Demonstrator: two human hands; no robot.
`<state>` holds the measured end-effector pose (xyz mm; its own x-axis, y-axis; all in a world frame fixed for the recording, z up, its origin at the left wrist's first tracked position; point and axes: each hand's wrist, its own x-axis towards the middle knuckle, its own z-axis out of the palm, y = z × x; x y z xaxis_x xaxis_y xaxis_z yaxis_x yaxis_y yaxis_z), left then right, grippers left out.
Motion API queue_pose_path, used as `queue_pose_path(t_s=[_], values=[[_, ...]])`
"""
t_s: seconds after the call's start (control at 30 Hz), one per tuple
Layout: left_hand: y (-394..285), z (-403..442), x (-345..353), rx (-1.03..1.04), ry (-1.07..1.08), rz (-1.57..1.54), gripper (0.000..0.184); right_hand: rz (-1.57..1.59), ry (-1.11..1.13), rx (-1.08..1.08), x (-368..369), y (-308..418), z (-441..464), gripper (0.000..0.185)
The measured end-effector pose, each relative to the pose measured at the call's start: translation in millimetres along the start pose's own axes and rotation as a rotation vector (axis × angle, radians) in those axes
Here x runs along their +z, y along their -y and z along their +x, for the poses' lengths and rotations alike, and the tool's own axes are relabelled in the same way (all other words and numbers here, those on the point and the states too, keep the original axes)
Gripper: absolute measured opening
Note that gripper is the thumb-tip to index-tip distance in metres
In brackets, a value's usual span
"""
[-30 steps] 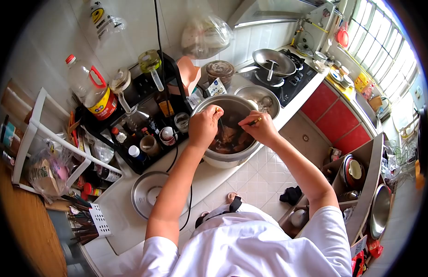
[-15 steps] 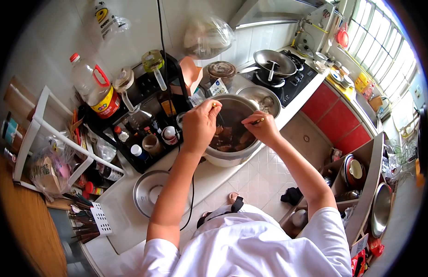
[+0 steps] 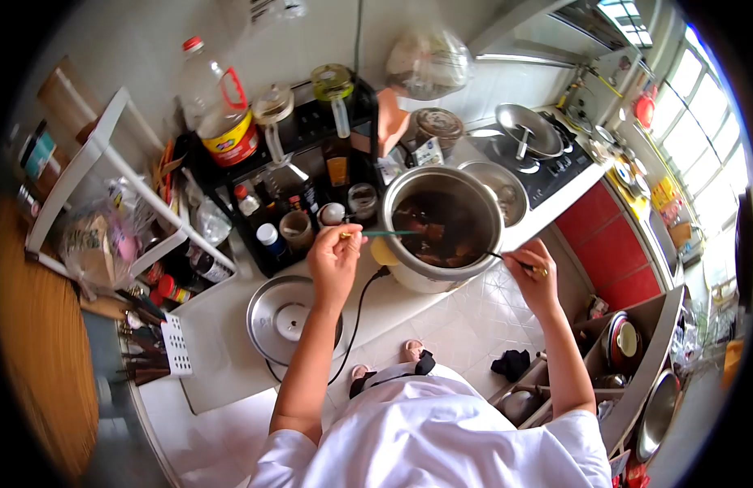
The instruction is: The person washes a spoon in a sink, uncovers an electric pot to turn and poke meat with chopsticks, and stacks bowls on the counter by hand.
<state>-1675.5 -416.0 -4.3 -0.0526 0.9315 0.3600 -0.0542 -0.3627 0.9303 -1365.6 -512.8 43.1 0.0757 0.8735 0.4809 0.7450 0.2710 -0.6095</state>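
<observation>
A deep metal pot [image 3: 390, 254] holds dark liquid with brown chunks in it, possibly meat. My left hand [image 3: 334, 262], to the left of the pot, pinches a thin chopstick [image 3: 385, 233] with a gold end. That stick lies almost level across the rim, and its tip is at a brown chunk [image 3: 433, 232]. On the other side, just beyond the right rim, my right hand [image 3: 533, 276] is closed on a second dark chopstick [image 3: 494, 255], which reaches over the rim. Both hands are outside the pot.
Behind the pot sits a metal bowl [image 3: 515, 195]. A round metal lid [image 3: 267, 325] lies on the counter near a black cord [image 3: 359, 317]. A black rack [image 3: 267, 264] with bottles and jars stands left. A wok [image 3: 547, 134] rests on the stove.
My hands have drawn apart, from above the pot to either side of it. The left chopstick has swung from steep to nearly level. The whole view has shifted, putting the pot further right.
</observation>
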Motion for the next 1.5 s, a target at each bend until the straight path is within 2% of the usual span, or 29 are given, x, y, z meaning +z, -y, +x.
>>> queue_pose_path(t_s=[0.07,0.1,0.17,0.2,0.27,0.33,0.37,0.4,0.43,0.47,0.5,0.57,0.6,0.63,0.7,0.73,0.77,0.87,0.9,0.97,1.03,1.07,1.1,1.13,1.23,1.3,1.37,1.47,1.5], values=[[5,-11,-10,0.035,0.001,0.116,0.009,-0.064,0.040,0.064,1,0,-14,0.010],[10,-16,-18,0.070,-0.001,0.196,0.010,-0.058,0.105,0.168,0,1,-19,0.011],[7,-22,-32,0.162,0.071,0.563,0.014,0.332,0.190,0.435,6,-11,-29,0.019],[0,-29,-36,0.154,0.087,0.636,0.014,0.389,0.228,0.491,6,-6,-30,0.022],[-1,-40,-42,0.090,0.165,0.790,0.013,0.464,0.297,0.503,7,-8,-37,0.020],[9,-51,-48,0.017,0.239,0.896,0.012,0.647,0.347,0.464,9,1,-39,0.033],[13,-56,-50,0.000,0.254,0.921,0.011,0.744,0.370,0.417,9,13,-38,0.042],[16,-63,-53,0.010,0.203,0.895,0.010,0.747,0.397,0.411,7,21,-38,0.042],[20,-69,-60,-0.003,0.186,0.901,0.010,0.867,0.412,0.460,6,28,-38,0.050],[23,-77,-68,-0.004,0.126,0.773,0.010,0.987,0.423,0.513,6,32,-38,0.057],[24,-83,-76,-0.001,0.069,0.646,0.010,0.989,0.438,0.514,6,32,-38,0.057],[15,-100,-97,-0.127,-0.039,0.462,0.012,1.106,0.521,0.534,3,25,-37,0.061],[14,-110,-109,-0.137,-0.142,0.438,0.013,0.907,0.466,0.594,3,13,-43,0.048],[14,-120,-122,-0.145,-0.243,0.414,0.014,0.906,0.471,0.597,3,4,-45,0.048],[43,-150,-159,-0.181,-0.444,0.466,0.017,0.459,0.388,0.608,2,-15,-48,0.032],[39,-160,-175,-0.208,-0.539,0.527,0.016,0.433,0.324,0.527,4,-24,-50,0.025],[34,-169,-190,-0.235,-0.633,0.590,0.015,0.429,0.323,0.533,3,-22,-50,0.025],[49,-197,-231,-0.427,-0.715,0.801,0.013,0.409,0.269,0.536,4,-13,-48,0.023],[51,-202,-238,-0.524,-0.728,0.835,0.013,0.372,0.317,0.553,4,-16,-50,0.023],[75,-213,-252,-0.566,-0.690,0.934,0.013,0.329,0.359,0.580,9,-20,-53,0.023],[87,-214,-253,-0.611,-0.613,1.176,0.014,0.413,0.280,0.513,13,-22,-55,0.028],[102,-217,-259,-0.670,-0.573,1.187,0.013,0.444,0.216,0.524,16,-23,-56,0.039],[117,-220,-264,-0.719,-0.520,1.191,0.013,0.314,0.191,0.497,19,-26,-59,0.038],[122,-220,-263,-0.654,-0.515,1.191,0.014,0.150,0.166,0.515,23,-13,-56,0.036],[125,-213,-259,-0.633,-0.471,1.173,0.017,0.284,0.160,0.673,22,-13,-59,0.019],[112,-206,-249,-0.610,-0.525,1.220,0.019,0.152,0.162,0.582,22,-15,-64,0.018],[99,-201,-241,-0.416,-0.497,1.354,0.019,0.114,0.110,0.571,22,-21,-74,0.016],[112,-206,-256,-0.333,-0.430,1.058,0.015,0.297,-0.020,0.632,27,-13,-85,0.015],[124,-214,-262,-0.356,-0.386,0.801,0.012,0.313,-0.052,0.611,29,-14,-91,0.017]])
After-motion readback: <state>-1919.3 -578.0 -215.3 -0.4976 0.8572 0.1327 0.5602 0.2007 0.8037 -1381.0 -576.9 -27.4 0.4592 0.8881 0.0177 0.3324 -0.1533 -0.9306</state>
